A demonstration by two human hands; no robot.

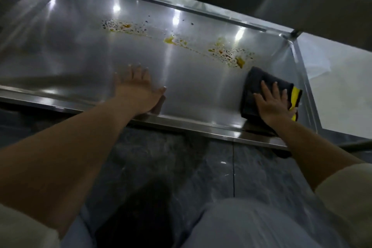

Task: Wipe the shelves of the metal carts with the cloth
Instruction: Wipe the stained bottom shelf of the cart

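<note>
Pressing cloth [254, 88] flat, right hand [272, 104] fingers spread, long axis running away, left hand [138, 91] splayed on shelf [84, 54]

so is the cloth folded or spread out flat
Folded: the cloth sits as a thick dark pad, its yellow inner layer showing at the edge, under the right hand.

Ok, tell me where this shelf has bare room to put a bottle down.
Bare metal lies between the left hand and the cloth under the right hand, and left of the left hand. The yellow spills crowd the back strip.
</note>
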